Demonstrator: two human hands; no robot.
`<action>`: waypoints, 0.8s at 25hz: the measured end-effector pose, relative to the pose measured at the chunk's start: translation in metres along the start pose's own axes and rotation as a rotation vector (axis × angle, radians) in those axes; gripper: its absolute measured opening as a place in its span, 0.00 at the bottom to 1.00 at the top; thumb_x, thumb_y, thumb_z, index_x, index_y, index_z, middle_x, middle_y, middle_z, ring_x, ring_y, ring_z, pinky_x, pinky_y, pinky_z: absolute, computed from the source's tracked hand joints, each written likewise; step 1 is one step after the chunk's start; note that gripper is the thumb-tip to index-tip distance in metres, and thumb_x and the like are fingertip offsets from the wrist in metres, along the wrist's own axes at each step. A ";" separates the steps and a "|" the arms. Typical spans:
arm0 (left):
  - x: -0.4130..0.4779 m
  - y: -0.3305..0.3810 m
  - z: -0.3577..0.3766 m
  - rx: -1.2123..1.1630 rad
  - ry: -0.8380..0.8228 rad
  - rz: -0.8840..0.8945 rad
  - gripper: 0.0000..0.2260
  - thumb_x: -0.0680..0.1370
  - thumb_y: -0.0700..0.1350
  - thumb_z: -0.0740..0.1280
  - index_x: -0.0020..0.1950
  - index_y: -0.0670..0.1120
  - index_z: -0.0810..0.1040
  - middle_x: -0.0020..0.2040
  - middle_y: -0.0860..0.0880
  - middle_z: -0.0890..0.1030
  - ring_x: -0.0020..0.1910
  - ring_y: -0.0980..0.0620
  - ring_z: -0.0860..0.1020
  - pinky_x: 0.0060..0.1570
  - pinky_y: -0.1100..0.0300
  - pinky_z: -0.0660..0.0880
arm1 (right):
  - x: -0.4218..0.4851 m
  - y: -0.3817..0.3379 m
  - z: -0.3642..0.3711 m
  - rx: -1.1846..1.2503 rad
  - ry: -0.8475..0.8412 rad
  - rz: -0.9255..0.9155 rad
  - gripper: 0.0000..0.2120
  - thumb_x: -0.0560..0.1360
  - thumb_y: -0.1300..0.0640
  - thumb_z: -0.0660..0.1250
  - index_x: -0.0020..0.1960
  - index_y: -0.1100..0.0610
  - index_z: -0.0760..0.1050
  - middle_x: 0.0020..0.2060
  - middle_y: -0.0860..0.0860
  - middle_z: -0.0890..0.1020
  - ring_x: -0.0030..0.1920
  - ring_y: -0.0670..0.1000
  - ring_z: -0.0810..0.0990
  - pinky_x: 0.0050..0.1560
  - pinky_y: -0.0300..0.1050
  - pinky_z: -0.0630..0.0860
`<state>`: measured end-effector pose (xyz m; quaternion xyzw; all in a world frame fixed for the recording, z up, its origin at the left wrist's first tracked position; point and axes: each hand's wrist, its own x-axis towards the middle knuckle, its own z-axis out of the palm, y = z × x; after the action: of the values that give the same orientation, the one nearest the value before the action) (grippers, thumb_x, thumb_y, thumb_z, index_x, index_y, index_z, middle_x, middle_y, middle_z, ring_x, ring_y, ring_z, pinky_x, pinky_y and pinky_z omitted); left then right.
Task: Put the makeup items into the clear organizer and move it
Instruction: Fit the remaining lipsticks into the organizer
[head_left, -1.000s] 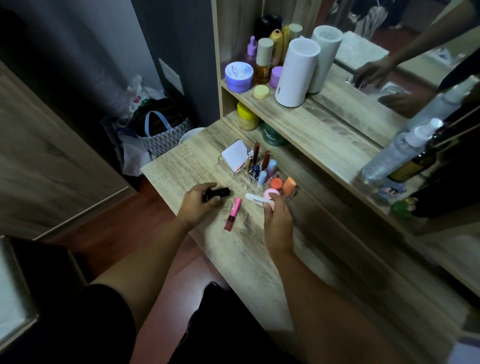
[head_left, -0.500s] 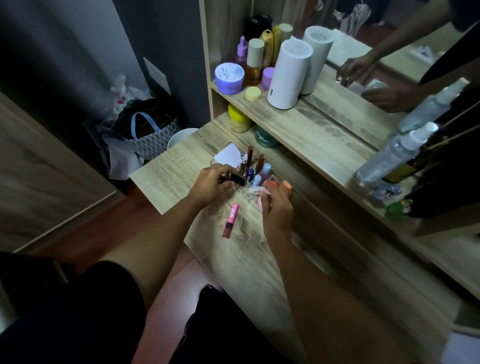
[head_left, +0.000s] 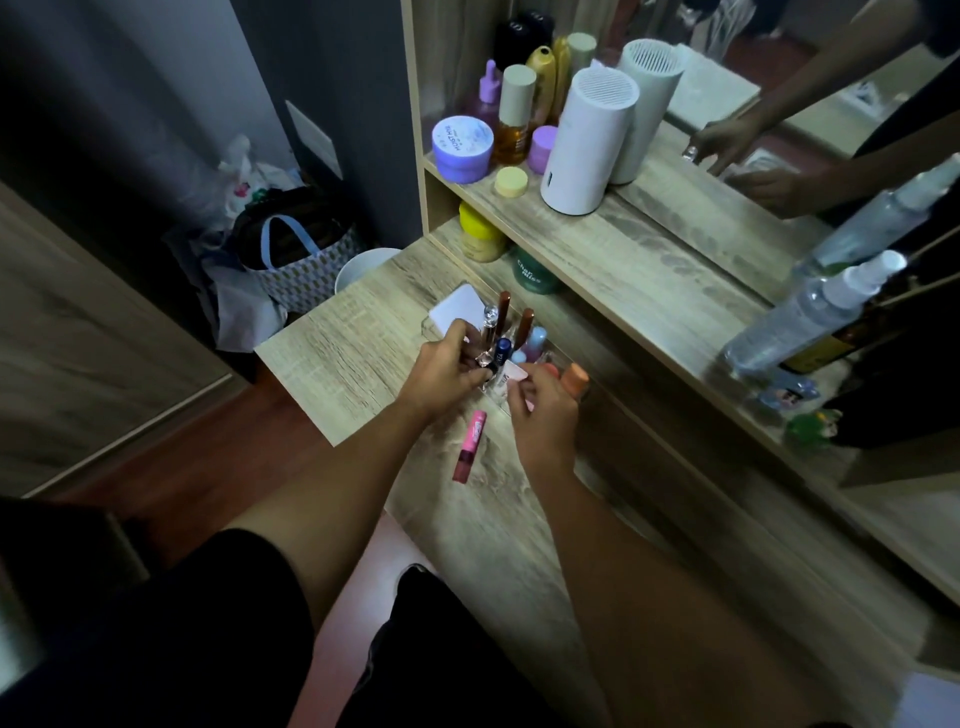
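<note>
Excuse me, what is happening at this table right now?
A person is tidying makeup into a clear organizer on a wooden dressing table. The left hand holds a small dark item at the organizer's front compartments, and the right hand holds a white tube with a pink end beside it. Several tubes already stand upright inside. One pink lip tube lies on the table, near the hands, not yet put away.
</note>
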<state>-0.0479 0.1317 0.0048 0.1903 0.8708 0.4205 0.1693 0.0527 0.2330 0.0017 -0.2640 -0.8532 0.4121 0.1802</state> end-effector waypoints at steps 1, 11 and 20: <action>0.001 -0.001 0.002 0.023 0.014 0.004 0.14 0.68 0.41 0.74 0.50 0.43 0.74 0.42 0.42 0.84 0.41 0.47 0.81 0.46 0.56 0.79 | 0.001 0.001 0.001 -0.012 -0.002 0.009 0.10 0.74 0.65 0.66 0.56 0.63 0.78 0.45 0.60 0.83 0.44 0.51 0.80 0.42 0.35 0.70; 0.005 -0.001 0.001 0.183 -0.016 0.112 0.13 0.69 0.43 0.74 0.49 0.40 0.75 0.43 0.40 0.84 0.44 0.43 0.81 0.47 0.50 0.78 | 0.008 0.004 0.004 -0.079 -0.033 -0.030 0.11 0.75 0.64 0.66 0.56 0.63 0.77 0.48 0.59 0.83 0.49 0.55 0.79 0.49 0.39 0.70; 0.000 -0.006 -0.003 0.224 -0.046 0.126 0.18 0.70 0.42 0.72 0.56 0.42 0.71 0.47 0.40 0.81 0.44 0.42 0.80 0.47 0.51 0.77 | 0.010 0.002 0.000 -0.053 -0.069 -0.027 0.13 0.74 0.62 0.68 0.58 0.63 0.76 0.49 0.60 0.82 0.50 0.57 0.80 0.53 0.52 0.79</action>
<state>-0.0506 0.1266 0.0018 0.2718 0.8945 0.3260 0.1402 0.0456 0.2398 0.0010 -0.2426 -0.8732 0.3956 0.1490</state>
